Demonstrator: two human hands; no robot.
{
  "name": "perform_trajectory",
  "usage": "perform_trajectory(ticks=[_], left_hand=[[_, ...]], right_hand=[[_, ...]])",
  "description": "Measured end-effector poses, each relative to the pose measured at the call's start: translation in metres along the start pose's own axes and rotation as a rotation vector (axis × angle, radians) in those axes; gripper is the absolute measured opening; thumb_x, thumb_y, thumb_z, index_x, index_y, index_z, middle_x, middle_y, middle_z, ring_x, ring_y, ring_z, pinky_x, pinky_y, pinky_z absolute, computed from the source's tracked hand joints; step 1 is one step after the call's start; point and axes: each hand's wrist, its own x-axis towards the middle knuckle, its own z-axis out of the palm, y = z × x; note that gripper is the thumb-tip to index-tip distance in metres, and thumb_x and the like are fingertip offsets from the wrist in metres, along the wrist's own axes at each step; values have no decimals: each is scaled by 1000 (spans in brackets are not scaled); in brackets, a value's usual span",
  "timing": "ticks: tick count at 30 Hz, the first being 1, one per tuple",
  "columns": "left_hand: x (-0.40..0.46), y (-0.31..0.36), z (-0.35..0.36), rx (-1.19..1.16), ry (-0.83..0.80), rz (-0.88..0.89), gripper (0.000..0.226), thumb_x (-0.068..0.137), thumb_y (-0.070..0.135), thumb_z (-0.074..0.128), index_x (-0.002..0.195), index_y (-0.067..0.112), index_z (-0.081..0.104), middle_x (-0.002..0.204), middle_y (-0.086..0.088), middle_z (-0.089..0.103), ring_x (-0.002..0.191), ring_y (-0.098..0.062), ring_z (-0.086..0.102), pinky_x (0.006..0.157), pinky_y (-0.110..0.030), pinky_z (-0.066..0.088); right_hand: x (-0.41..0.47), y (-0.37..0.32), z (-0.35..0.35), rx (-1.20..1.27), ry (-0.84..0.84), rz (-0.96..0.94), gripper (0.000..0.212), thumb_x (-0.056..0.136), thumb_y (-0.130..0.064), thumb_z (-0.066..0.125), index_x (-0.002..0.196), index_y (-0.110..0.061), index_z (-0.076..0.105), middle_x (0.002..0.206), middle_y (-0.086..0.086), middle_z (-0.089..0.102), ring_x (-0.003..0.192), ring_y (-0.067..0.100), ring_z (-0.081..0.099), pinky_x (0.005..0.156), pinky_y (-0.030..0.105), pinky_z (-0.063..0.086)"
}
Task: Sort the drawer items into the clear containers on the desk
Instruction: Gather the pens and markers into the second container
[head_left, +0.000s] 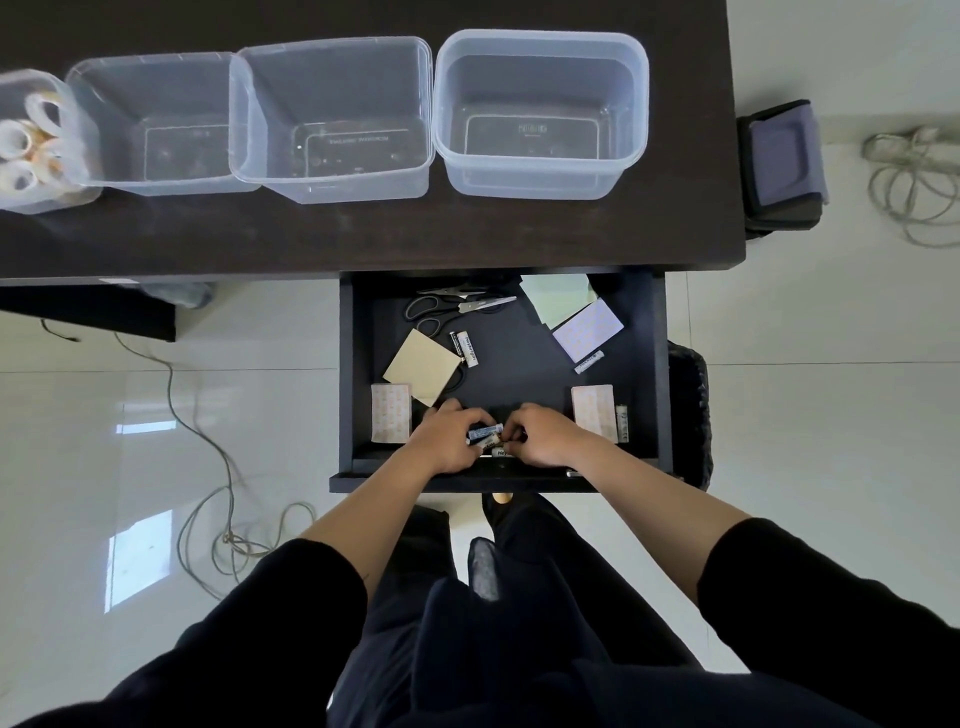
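Both hands meet at the front of the open dark drawer (641, 364). My left hand (447, 439) grips a few batteries (487, 432), and my right hand (545, 434) pinches at the same bunch from the right. Loose in the drawer lie two batteries (465, 348), a single battery (589, 362), another battery (622, 422), black-handled scissors (457, 305), a tan note pad (423, 366), a green pad (558, 297), a lilac pad (588, 328) and two patterned packets (390, 413) (594, 410). Three clear containers (156, 122) (332, 117) (540, 111) stand empty on the dark desk (363, 234).
A fourth clear container (31, 140) at the far left holds tape rolls. A black bin (693, 415) stands right of the drawer. Cables (208, 467) trail over the white floor at left, another coil (914, 192) at right. A grey bag (782, 166) sits beside the desk.
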Motion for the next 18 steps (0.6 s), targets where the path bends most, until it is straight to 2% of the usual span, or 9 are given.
perform_trajectory(ticks=[2, 5, 8, 10, 12, 15, 18], left_hand=[[1, 0, -1, 25, 7, 26, 42, 83, 27, 64, 122, 37, 54, 116, -4, 46, 109, -23, 52, 108, -36, 33], [1, 2, -6, 56, 1, 56, 39, 84, 24, 65, 122, 28, 56, 109, -2, 49, 101, -19, 53, 99, -31, 38], [0, 1, -9, 47, -18, 67, 31, 82, 26, 70, 111, 22, 63, 104, -2, 49, 97, -20, 55, 90, -30, 45], [-1, -1, -8, 50, -40, 71, 24, 81, 28, 71, 103, 20, 67, 106, -3, 52, 96, -20, 57, 88, -30, 46], [-1, -2, -7, 40, -66, 76, 22, 83, 26, 68, 103, 19, 68, 106, -3, 58, 97, -20, 58, 85, -28, 46], [-1, -1, -9, -20, -127, 69, 22, 85, 23, 65, 107, 18, 68, 106, -1, 66, 98, -17, 59, 87, -28, 46], [-1, 0, -10, -33, -185, 67, 24, 87, 26, 64, 109, 18, 66, 108, -2, 65, 99, -17, 58, 89, -29, 45]], right_hand=[[0, -1, 2, -51, -2, 10, 30, 87, -30, 64, 112, -15, 63, 118, 6, 53, 106, 23, 57, 93, 31, 45], [1, 1, 1, -71, -6, 20, 32, 87, -32, 64, 114, -14, 62, 120, 7, 52, 107, 24, 57, 92, 31, 44], [3, 0, -1, -79, -21, 10, 28, 86, -32, 64, 108, -15, 65, 117, 7, 56, 104, 24, 58, 86, 28, 44], [2, -1, 0, -119, -53, 17, 26, 87, -34, 62, 101, -14, 68, 111, 8, 61, 98, 25, 60, 82, 31, 46], [1, -1, 0, -124, -75, 25, 28, 87, -38, 61, 98, -13, 69, 105, 8, 65, 95, 26, 61, 81, 34, 48], [-1, 1, -1, -57, -102, 30, 28, 88, -39, 61, 104, -18, 66, 107, 4, 66, 99, 24, 60, 85, 33, 48], [-2, -2, -2, -51, -122, 13, 28, 89, -32, 60, 115, -21, 63, 116, 4, 64, 107, 24, 58, 88, 31, 45]])
